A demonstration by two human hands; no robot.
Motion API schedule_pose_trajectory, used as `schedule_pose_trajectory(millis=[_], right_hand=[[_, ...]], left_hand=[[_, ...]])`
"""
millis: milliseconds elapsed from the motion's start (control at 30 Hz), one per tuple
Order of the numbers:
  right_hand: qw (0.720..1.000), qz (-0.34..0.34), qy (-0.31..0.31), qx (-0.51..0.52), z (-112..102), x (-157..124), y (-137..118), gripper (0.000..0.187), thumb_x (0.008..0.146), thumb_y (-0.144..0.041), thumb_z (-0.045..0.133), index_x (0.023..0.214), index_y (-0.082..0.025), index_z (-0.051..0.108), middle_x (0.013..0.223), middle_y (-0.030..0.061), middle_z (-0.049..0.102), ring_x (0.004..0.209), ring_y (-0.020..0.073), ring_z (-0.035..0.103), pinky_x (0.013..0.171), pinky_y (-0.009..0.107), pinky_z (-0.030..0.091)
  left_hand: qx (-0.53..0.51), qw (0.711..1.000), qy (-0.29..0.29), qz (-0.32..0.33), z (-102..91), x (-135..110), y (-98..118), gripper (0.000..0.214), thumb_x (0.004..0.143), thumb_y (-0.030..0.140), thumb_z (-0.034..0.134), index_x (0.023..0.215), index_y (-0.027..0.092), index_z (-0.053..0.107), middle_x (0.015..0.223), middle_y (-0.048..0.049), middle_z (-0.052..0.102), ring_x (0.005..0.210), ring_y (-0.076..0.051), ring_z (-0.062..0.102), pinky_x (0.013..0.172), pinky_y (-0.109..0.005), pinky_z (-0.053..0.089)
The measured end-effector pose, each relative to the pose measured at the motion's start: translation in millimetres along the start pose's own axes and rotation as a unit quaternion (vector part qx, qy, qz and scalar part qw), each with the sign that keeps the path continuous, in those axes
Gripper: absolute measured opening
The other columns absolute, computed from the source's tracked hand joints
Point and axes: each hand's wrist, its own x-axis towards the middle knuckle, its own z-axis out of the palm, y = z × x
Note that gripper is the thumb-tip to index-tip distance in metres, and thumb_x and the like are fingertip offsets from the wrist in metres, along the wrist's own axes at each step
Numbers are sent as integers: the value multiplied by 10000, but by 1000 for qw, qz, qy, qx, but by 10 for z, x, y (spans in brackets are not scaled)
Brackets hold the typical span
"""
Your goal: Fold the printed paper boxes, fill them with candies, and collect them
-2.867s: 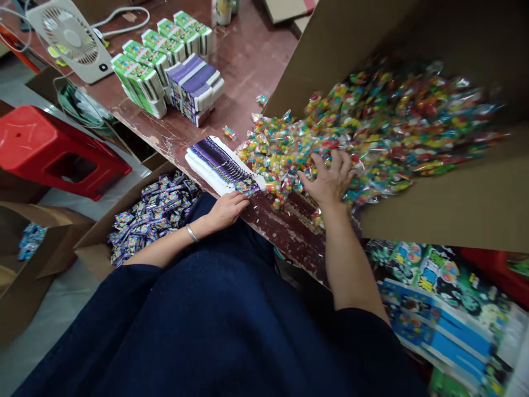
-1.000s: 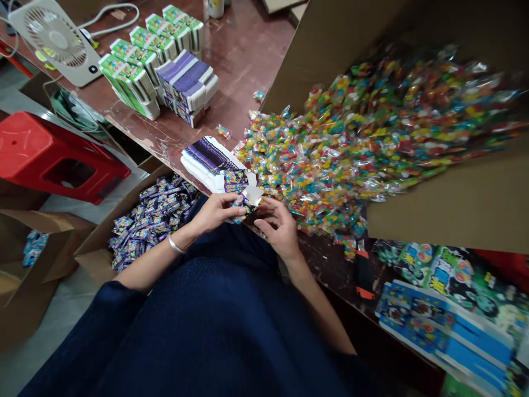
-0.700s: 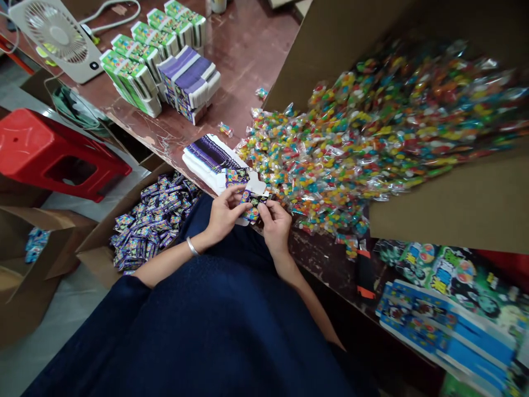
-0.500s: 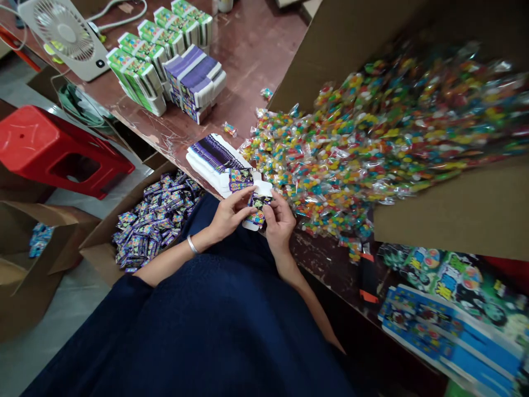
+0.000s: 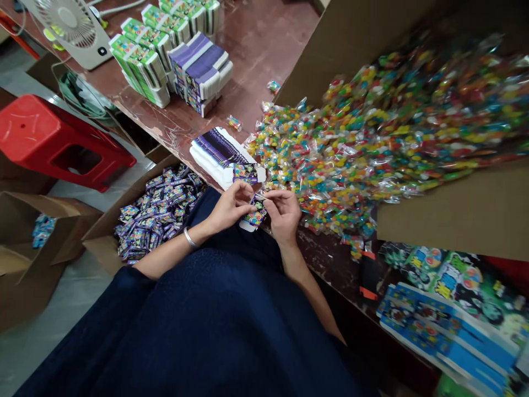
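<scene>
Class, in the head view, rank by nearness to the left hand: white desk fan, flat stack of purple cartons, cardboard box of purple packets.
1. Flat stack of purple cartons, table edge.
2. Cardboard box of purple packets, floor left.
3. White desk fan, far corner.

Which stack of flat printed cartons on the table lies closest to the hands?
The fanned purple-and-white stack, lying just beyond the left hand; the green stacks and upright purple stack sit farther back.

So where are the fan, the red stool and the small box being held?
fan [image 5: 71, 23], head view, round grille.
red stool [image 5: 31, 122], head view, top surface.
small box [image 5: 253, 214], head view, printed side.
</scene>
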Motion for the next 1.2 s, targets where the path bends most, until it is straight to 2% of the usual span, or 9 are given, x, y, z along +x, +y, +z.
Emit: schedule_pose_trajectory(millis=[100, 267, 500, 667, 767, 900, 967, 1067, 1200], right_hand=[[999, 24, -41, 9, -33, 58, -46, 321, 850, -530, 777, 804, -255, 619, 879, 25, 700, 868, 201, 693, 832, 366, 594], [992, 119, -49, -2, -113, 154, -71, 289, 778, -484, 853, 808, -243, 698, 794, 10, 718, 749, 189, 668, 739, 348, 574], [997, 25, -38, -64, -156, 134, -83, 257, 888, -442, 774, 753, -231, 716, 782, 8, 727, 763, 184, 679, 774, 352, 579], [993, -33, -36, -110, -78, -102, -7, 154, 926, -415, 744, 957, -265, 751, 1048, 57, 753, 1024, 229, 740, 901, 405, 627], [992, -28, -60, -107, -102, -164, 57, 149, 949, -405, 715, 918, -265, 754, 997, 47, 764, 990, 222, 746, 916, 410, 627], [983, 9, -84, -164, -295, -17, 116, 247, 960, -424, 690, 1129, -254, 745, 1049, 51, 782, 832, 190, 731, 735, 348, 631], [961, -21, -72, -265, -390, 103, 141, 280, 955, -394, 694, 1185, -237, 728, 1094, 75, 781, 804, 194, 710, 738, 363, 623], [895, -101, -152, -406, -426, 231, 176, 227, 931, -325, 729, 1130, -217, 741, 1153, 115, 780, 998, 275, 702, 882, 441, 601], [843, -131, -161, -497, -354, 277, 239, 129, 962, -253, 663, 1036, -194, 751, 1088, 137, 794, 1071, 329, 680, 901, 469, 583]], left_hand=[[17, 1000, -15, 12, -8, -20, 52, 367, 798, 191, 789, 1049, 195, 522, 1027, -40, 631, 839, -124, 634, 709, -241, 585], [59, 997, -28, 42, -34, -48, 74, 378, 820, 192, 779, 1119, 192, 548, 1077, -54, 648, 837, -118, 632, 736, -260, 605], [32, 997, -52, 42, -36, -55, 74, 450, 856, 230, 769, 1278, 190, 618, 1059, -53, 687, 882, -143, 664, 783, -279, 599], [-9, 998, -54, 22, -20, -66, 64, 289, 868, 258, 743, 1129, 157, 670, 1105, -68, 713, 857, -125, 671, 780, -260, 570], [10, 998, -68, -13, -74, -86, 65, 251, 831, 277, 767, 1015, 149, 653, 963, -35, 683, 781, -111, 626, 728, -251, 531], [105, 993, -53, -32, -323, -119, 117, 293, 735, 271, 839, 839, 159, 589, 806, 10, 609, 741, -98, 543, 694, -236, 468], [108, 993, -3, -48, -485, -139, 160, 352, 709, 281, 857, 892, 173, 575, 828, 11, 602, 716, -91, 534, 662, -232, 463], [12, 994, 52, -100, -667, -173, 223, 514, 726, 336, 835, 1126, 213, 537, 997, -18, 633, 675, -96, 600, 615, -253, 516], [-69, 988, 25, -133, -709, -191, 228, 664, 712, 301, 797, 1306, 242, 507, 1192, -63, 647, 768, -148, 689, 717, -324, 594]])
